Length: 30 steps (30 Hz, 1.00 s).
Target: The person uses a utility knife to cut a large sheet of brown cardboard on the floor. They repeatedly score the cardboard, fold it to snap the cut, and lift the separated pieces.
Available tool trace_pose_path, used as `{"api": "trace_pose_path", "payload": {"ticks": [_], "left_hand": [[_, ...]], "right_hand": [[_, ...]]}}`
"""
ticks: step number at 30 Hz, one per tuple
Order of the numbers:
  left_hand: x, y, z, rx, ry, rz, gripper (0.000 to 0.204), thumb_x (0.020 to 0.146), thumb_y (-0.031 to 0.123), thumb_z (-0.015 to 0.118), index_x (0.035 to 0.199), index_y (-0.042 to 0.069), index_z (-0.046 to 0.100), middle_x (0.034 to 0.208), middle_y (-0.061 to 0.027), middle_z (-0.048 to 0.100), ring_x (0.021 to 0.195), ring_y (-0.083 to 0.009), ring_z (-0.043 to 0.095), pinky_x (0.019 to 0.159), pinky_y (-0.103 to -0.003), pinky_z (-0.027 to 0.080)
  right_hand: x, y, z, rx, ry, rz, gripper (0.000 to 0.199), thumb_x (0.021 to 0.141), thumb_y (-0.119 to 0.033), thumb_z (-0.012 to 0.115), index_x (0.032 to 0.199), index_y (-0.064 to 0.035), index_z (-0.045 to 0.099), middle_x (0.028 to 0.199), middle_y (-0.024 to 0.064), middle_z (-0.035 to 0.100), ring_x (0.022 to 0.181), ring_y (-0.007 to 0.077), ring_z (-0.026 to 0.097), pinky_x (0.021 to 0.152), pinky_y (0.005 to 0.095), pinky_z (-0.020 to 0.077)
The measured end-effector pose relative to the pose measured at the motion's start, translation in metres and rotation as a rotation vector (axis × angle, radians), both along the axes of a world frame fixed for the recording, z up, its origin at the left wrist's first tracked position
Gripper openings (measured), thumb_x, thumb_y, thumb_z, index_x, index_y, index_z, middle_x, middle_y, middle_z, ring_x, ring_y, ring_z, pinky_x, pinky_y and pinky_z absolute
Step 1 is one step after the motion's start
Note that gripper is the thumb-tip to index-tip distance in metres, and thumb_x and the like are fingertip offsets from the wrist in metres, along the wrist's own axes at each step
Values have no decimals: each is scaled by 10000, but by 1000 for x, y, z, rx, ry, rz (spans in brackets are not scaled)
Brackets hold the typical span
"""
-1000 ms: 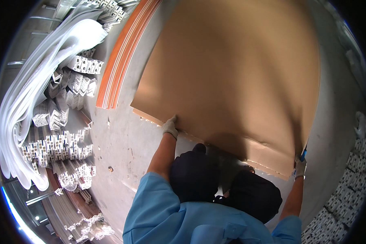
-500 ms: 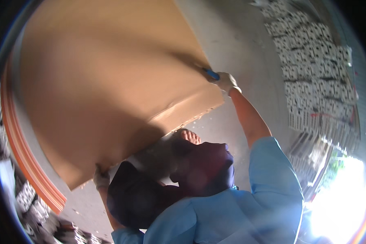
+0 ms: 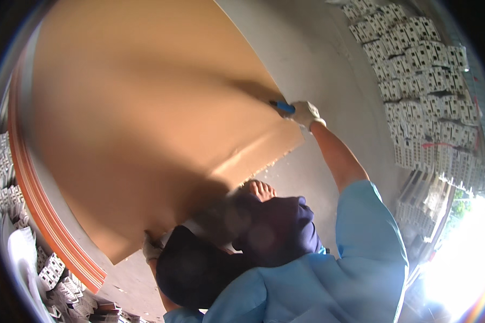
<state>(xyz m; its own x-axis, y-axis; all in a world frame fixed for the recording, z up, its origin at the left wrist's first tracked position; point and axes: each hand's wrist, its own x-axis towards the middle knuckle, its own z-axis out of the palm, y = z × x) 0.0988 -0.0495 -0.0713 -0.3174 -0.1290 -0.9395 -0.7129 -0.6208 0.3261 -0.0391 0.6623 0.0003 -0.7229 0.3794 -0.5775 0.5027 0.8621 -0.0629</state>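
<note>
A large brown cardboard sheet (image 3: 145,107) lies on the floor before me, with a crease and a ragged strip along its near edge. My right hand (image 3: 309,114), in a pale glove, is closed round a blue-handled tool (image 3: 284,107) that looks like a utility knife, at the sheet's right edge. The tool's dark end points left over the cardboard; a thin pale piece shows just below the hand. At the near left edge, my gloved left hand (image 3: 152,250) grips the sheet, its thumb on top. Its other fingers are hidden in shadow.
Orange-brown long strips (image 3: 54,237) lie along the left side. Stacked pale slotted profiles (image 3: 425,81) stand at the right, more bundles (image 3: 51,272) at the lower left. My bare foot (image 3: 261,189) is close to the sheet's near edge. Strong light enters at the lower right.
The whole view has shifted, so everything appears a little farther right and lower. The blue tool lies at a slightly different tilt. Both hands keep their places at the sheet's edges.
</note>
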Motion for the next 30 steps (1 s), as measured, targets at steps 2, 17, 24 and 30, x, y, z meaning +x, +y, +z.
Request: {"api": "trace_pose_path", "payload": {"ticks": [2,17,24,30], "left_hand": [[6,-4,-7,-41,72,-40,507,909,413,632,1263,60,551,1143,-127,637,1018,-313,618,844,-457,537],[-17,42,54,-652,-329,-244,474,767,432,795,950,38,606,692,-103,567,470,-184,471,390,-308,393],[-62,91,104,-1059,-299,-1148,1066,649,504,811,1492,125,279,1528,-256,204,1388,-385,301,1111,-423,332],[-64,113,69,-1098,-202,-1133,1136,668,555,780,1539,191,146,1567,-241,64,1440,-423,121,1149,-429,259]], "right_hand": [[1,0,0,11,-10,0,393,726,-505,696,961,-192,720,941,101,706,909,309,670,776,423,519],[-1,6,-3,-13,-16,19,454,704,-560,697,953,-182,720,919,119,708,881,327,675,778,434,521],[-1,8,-4,-105,-55,-57,442,730,-528,706,1001,-179,709,957,129,702,916,333,666,806,442,510],[7,9,-15,-90,12,-52,438,739,-519,716,1002,-169,704,941,139,701,921,334,665,799,440,508]]}}
